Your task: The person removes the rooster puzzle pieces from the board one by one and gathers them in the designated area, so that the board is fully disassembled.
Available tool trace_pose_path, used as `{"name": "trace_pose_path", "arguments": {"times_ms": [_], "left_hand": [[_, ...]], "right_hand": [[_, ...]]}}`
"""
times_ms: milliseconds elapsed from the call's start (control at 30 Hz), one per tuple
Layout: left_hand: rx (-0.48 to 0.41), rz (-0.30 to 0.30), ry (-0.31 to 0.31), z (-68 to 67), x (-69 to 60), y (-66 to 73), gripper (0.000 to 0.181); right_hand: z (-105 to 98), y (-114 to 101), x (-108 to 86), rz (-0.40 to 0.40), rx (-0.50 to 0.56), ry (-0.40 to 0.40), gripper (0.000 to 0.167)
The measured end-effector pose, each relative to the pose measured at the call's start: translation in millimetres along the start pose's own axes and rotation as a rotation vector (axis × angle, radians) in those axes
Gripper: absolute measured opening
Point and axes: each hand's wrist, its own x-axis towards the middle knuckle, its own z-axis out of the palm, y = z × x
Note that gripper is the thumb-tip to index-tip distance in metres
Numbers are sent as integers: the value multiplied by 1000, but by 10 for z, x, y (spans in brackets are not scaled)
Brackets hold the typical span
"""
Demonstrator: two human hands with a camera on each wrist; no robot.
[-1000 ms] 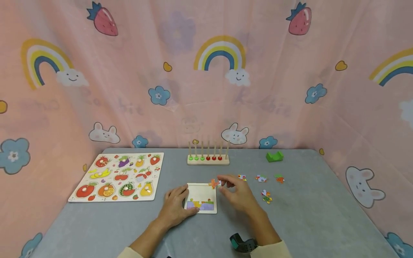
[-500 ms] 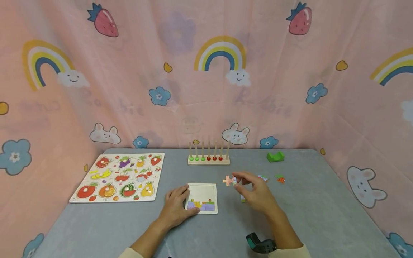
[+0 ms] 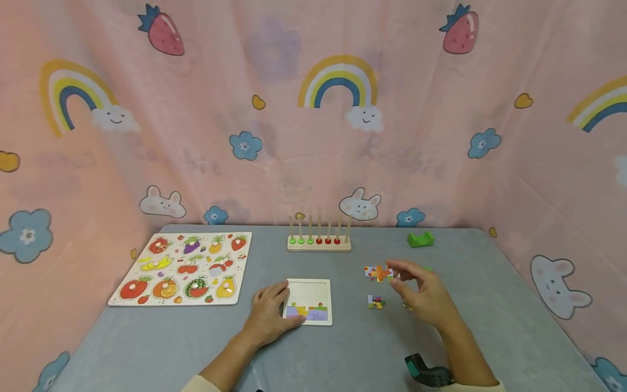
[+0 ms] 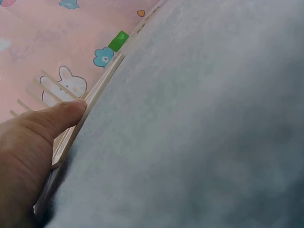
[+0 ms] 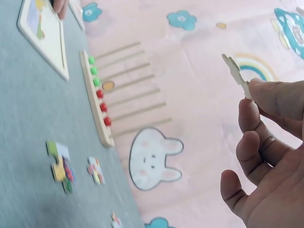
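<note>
My left hand (image 3: 268, 313) holds the left side of a small wooden puzzle tray (image 3: 309, 291), its thumb on the near rim. Purple and yellow pieces (image 3: 313, 313) fill the tray's near part, while bare wood shows behind them. Right of the tray, my right hand (image 3: 426, 294) pinches an orange jigsaw piece (image 3: 381, 274) between thumb and fingers, raised over the table. The right wrist view catches the held piece (image 5: 234, 71) edge-on. Loose puzzle pieces lie nearby: one with yellow and green (image 3: 375, 302), others partly hidden by my right hand, such as a small colourful piece (image 5: 96, 170).
A large fruit puzzle board (image 3: 181, 272) lies at the left. Toward the back stands a wooden peg rack (image 3: 319, 246) with green and red beads. A green block (image 3: 420, 239) sits at the back right. Behind the table hangs a pink patterned curtain (image 3: 313, 152).
My right hand has carried the orange piece rightward, from the tray's far right corner to over the loose pieces. My left hand stays on the tray.
</note>
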Motion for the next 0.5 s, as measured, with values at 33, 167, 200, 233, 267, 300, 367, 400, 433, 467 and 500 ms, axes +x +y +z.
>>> {"name": "trace_pose_path", "arguments": {"times_ms": [33,167,200,233,267,300,367,400,433,467,500], "left_hand": [[-3,-1,1,3,1,-1,78],[-13,-12,0,10,3,-3,79],[-11,-13,0,11,3,-4,79],[-12,-14,-1,10,4,-2,79],[-11,-13,-3,11,5,-2,79],[-10,-13,-4,12,7,-1,79],[-12,-11,-3,8,7,-2,79],[-12,-9,-4,9,6,-2,79],[-13,-8,-4,9,6,-1,79],[-13,-6,-2,10,5,-2,79],[-14,-5,0,10,4,-3,79]], "right_hand": [[-36,17,-8,2,-1,2,37],[-151,91,-45,6,-19,9,37],[-174,108,-55,6,-18,10,37],[-196,124,-69,10,-23,12,36],[-218,141,-83,15,-28,16,35],[-239,162,-97,14,-31,19,35],[-273,191,-124,25,-42,27,34],[-293,208,-140,31,-44,30,33],[-311,225,-154,43,-51,33,33],[-328,244,-166,50,-58,36,33],[-344,264,-177,58,-66,38,33]]}}
